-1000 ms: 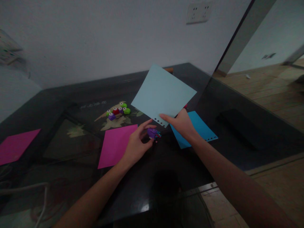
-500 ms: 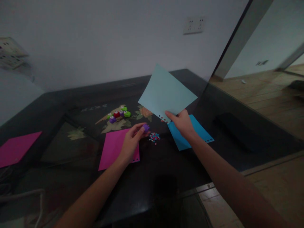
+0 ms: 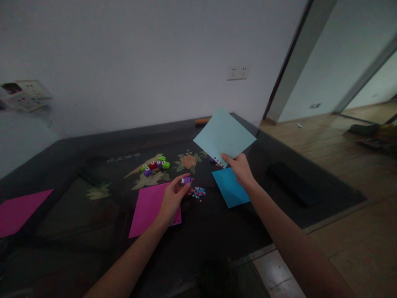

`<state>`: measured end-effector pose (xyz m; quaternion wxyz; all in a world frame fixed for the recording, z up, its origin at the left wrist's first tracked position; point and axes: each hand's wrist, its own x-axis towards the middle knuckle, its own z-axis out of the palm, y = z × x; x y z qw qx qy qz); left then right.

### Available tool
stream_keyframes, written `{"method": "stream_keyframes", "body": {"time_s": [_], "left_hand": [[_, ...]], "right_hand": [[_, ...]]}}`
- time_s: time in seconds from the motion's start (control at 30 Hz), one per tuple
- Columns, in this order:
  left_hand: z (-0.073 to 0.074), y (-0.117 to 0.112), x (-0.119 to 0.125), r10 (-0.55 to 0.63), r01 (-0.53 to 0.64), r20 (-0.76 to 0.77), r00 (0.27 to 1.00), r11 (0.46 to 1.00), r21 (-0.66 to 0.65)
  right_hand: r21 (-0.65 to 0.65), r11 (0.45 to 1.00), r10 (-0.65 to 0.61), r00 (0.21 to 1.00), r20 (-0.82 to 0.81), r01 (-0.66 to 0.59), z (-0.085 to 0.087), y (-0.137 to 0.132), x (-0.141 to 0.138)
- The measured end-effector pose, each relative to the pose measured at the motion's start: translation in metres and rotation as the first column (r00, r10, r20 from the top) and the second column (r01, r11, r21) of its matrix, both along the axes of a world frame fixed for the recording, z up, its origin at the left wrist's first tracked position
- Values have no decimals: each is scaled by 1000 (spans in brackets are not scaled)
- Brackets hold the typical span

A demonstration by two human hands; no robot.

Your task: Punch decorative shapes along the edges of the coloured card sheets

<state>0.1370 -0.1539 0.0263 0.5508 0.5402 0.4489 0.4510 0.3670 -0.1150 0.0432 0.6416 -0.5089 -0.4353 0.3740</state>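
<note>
In the head view, both forearms stretch forward over the dark table [image 3: 201, 240]. The left hand [image 3: 173, 194] curls above the edge of a pink sheet [image 3: 147, 207], thumb and fingers pinched on a purple punch [image 3: 187, 181] at its fingertips, near a heap of tiny cutouts [image 3: 199, 192]. The right hand [image 3: 241, 169], thumb uppermost, clamps a pale-blue sheet [image 3: 225, 134] beside its row of holes; most of the sheet spreads out beyond the grip.

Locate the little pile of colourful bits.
In the head view, the pile of bits lies on the dark table near the middle, just right of the left hand and left of the bright blue sheet.
</note>
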Motion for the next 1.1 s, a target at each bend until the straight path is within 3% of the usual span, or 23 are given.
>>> {"method": "stream_keyframes", "body": {"time_s": [0.23, 0.43, 0.63, 0.87, 1.1], "left_hand": [[-2, 1, 1, -25, 28, -71, 997, 999, 37], [1, -2, 1, -25, 49, -236, 971, 994, 96], [6, 4, 8, 4, 91, -421, 907, 975, 204], [5, 54, 38, -15, 189, -483, 876, 931, 313], [-8, 119, 81, 112, 143, -653, 749, 935, 324]], "right_hand": [[30, 993, -120, 968, 218, 117, -3, -4, 59], [-24, 983, -183, 983, 13, 184, -22, -9, 77], [-20, 987, -161, 977, -137, 160, -14, -11, 80], [-5, 985, -172, 979, -108, 173, -14, -12, 84], [-14, 988, -155, 981, -120, 155, -10, -14, 81]]}}
